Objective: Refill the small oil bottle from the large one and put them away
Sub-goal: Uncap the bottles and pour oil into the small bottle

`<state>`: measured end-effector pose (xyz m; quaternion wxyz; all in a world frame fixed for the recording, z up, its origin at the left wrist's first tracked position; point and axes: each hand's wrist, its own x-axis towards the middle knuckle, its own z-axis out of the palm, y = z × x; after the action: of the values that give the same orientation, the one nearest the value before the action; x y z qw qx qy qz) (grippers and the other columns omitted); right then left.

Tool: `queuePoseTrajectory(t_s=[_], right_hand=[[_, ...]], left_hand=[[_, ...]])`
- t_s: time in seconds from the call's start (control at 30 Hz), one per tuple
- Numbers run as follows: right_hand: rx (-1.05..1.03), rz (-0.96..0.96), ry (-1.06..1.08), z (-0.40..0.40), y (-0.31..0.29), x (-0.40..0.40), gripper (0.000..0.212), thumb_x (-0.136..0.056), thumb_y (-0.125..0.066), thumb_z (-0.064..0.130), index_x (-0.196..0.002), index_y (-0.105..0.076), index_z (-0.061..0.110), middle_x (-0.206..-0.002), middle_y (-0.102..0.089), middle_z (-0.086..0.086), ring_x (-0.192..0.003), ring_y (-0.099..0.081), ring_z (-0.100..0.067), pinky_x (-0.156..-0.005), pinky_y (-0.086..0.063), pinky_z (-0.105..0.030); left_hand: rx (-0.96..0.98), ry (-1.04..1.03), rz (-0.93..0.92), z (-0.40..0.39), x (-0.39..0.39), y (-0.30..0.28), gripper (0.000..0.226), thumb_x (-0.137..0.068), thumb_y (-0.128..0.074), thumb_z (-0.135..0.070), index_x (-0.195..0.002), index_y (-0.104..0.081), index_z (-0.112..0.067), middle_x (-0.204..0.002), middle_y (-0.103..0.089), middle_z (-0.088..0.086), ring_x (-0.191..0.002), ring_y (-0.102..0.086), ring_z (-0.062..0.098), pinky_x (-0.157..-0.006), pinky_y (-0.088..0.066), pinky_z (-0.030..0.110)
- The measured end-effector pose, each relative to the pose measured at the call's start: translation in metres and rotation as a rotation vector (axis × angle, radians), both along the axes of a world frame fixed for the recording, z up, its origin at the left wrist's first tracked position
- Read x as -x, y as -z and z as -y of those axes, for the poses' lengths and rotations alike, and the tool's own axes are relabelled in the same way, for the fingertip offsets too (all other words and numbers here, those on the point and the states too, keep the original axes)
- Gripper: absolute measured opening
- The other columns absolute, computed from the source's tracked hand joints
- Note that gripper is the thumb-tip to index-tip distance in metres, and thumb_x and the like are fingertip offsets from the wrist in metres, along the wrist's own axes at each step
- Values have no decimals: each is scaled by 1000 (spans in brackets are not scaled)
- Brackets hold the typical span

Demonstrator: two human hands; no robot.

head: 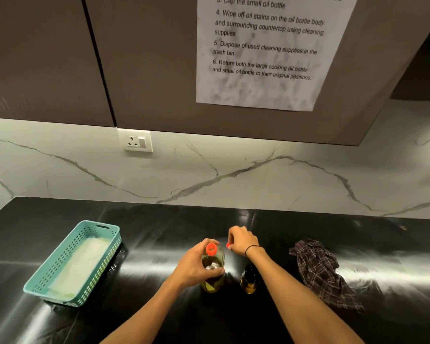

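One basket (72,264), lower left, teal, holding pale paper. Two bottles at lower centre: the large bottle (212,269) with a red neck ring, gripped round its shoulder by the left hand (196,266); the small bottle (250,279) just right of it, dark, partly hidden under the right forearm. Right hand (241,240), fingers pinching one red cap (228,245) above the tabletop (258,319). One checked cloth (320,271), lower right. One notice (266,50), upper right, reading "3. Cap the small oil bottle" onward. Black glossy tabletop, marble wall, one socket (135,143).
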<state>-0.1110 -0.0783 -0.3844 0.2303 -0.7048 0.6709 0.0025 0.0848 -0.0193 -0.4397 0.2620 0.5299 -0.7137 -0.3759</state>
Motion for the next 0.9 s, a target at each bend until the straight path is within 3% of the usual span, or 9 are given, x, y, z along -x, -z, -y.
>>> queuePoseTrajectory(t_s=[0.13, 0.27, 0.43, 0.67, 0.8, 0.9], right_hand=[[6, -3, 53, 1, 20, -16, 19, -100, -64, 22, -116, -65, 11, -121, -67, -12, -112, -66, -31, -98, -55, -45], [44, 65, 53, 14, 21, -20, 32, -99, -62, 8, -129, -54, 11, -128, -62, -15, -116, -62, -34, -98, -53, -44], [79, 78, 58, 21, 15, -3, 33, -99, -62, 19, -130, -57, 13, -136, -59, -10, -127, -55, -32, -104, -49, -47], [123, 302, 166, -7, 9, 54, 30, -99, -65, 32, -123, -60, 14, -115, -67, -5, -107, -65, -23, -92, -56, -41], [113, 416, 207, -35, 16, 82, 26, -101, -62, 24, -124, -60, 12, -109, -69, -8, -100, -67, -24, -94, -57, -43], [68, 442, 207, -56, 28, 96, 28, -100, -54, 5, -127, -58, 10, -112, -67, -12, -99, -67, -26, -95, -57, -43]], left_hand=[[34, -14, 55, 1, -8, 2, 72, -69, -85, -65, -133, -53, -56, -124, -64, -28, -114, -64, 0, -95, -60, 30], [108, -34, 174, -1, -14, -1, 74, -67, -80, -70, -135, -50, -60, -120, -62, -32, -108, -62, -5, -88, -54, 20], [113, -76, 215, 6, -36, -4, 74, -65, -80, -67, -134, -54, -59, -121, -64, -28, -108, -64, -1, -88, -58, 30], [-6, 10, 162, 23, -67, -10, 88, -69, -85, -61, -147, -46, -54, -135, -60, -21, -123, -61, 10, -102, -59, 45], [2, -44, 107, 10, -65, 3, 108, -71, -97, -45, -159, -34, -44, -145, -56, -15, -131, -59, 11, -109, -53, 38], [-17, -176, 16, -9, -58, 20, 126, -65, -103, -28, -165, -27, -29, -154, -49, -4, -137, -56, 16, -114, -49, 40]])
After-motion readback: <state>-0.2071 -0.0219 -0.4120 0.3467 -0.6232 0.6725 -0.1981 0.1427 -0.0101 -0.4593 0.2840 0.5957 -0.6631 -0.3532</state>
